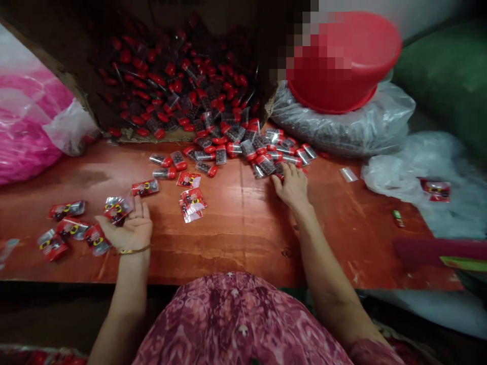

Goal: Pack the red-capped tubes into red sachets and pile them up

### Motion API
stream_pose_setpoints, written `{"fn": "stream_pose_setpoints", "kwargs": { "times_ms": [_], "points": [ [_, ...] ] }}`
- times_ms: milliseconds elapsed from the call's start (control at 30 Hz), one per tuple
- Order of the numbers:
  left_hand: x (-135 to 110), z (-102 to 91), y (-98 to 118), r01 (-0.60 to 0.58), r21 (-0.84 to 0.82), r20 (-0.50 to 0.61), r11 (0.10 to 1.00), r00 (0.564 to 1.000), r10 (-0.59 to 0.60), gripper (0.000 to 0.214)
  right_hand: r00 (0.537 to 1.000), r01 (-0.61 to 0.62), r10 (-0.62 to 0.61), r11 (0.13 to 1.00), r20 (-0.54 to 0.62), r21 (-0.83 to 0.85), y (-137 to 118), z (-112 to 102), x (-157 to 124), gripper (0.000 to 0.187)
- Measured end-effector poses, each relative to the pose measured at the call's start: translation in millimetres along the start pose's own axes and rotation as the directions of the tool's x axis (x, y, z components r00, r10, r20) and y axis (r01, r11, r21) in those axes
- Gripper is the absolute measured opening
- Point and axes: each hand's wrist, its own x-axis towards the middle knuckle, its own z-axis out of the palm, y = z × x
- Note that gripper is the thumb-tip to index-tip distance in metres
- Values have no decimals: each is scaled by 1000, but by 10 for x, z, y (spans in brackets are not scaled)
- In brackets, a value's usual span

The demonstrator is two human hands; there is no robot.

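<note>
My left hand (131, 225) is palm up at the left, its thumb and fingers spread. Right at its fingers is a red-labelled packet (117, 209) with a dark clear-plastic container in it; whether it rests on the hand or the table is unclear. Several similar packets (72, 228) lie to the left, and another packet (145, 187) is just above the fingers. My right hand (293, 187) reaches palm down to the near edge of a pile of small clear containers with red caps (266, 165). Its thumb stands apart from the fingers, whose tips touch the pile.
A tipped cardboard box (85, 96) spills more red-capped containers onto the red table (236, 243). Printed cards (193, 200) lie between my hands. At right are a red basin (342, 66) on a filled plastic bag (342, 132); a bag of pink pieces (26, 121) is left.
</note>
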Motion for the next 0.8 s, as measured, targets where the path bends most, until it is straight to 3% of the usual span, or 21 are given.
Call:
{"fn": "stream_pose_setpoints", "kwargs": {
  "times_ms": [133,300,400,500,633,733,800],
  "points": [
    [-29,96,-23,71,-25,61,997,996,-70,50,984,176,-177,984,8,24,-14,134,-189,40],
    [34,169,27,-51,24,16,998,999,51,38,945,327,-327,943,-15,69,-57,85,-487,26],
    [-59,202,25,70,-40,-88,997,993,-74,42,938,337,-330,939,-102,62,-84,68,-602,22],
    [-149,211,22,225,-162,-184,961,950,-253,41,936,298,-277,952,-216,70,-210,58,-674,23],
    [-156,189,47,297,-210,-214,932,916,-340,39,918,344,-311,933,-248,104,-496,18,-733,18],
    [-215,201,-49,344,-8,-178,939,924,-340,38,911,372,-343,923,-230,98,-652,2,-752,15],
    [-281,226,-184,257,346,-50,902,965,-256,34,917,350,-323,933,-232,82,-680,13,-748,15]
  ]
}}
